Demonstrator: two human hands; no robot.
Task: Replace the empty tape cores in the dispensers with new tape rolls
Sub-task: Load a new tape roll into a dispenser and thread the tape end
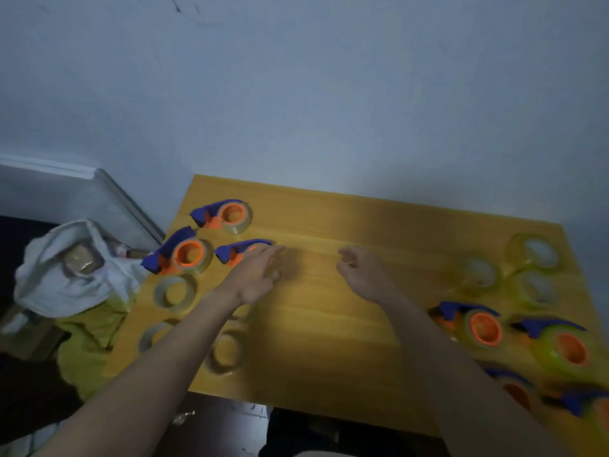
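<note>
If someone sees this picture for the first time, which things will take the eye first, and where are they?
The eye goes first to the two bare arms reaching over the yellow wooden table, the left hand resting on a blue and orange tape dispenser at the far left. More such dispensers lie at both sides. Loose tape rolls lie near the left edge, and a white bag hangs beside it.

Table [329, 324]: smooth wood-grain top, low sheen. Dispensers [227, 215]: blue and orange plastic. Tape rolls [534, 253]: glossy, translucent. Bag [75, 268]: crumpled white plastic.
</note>
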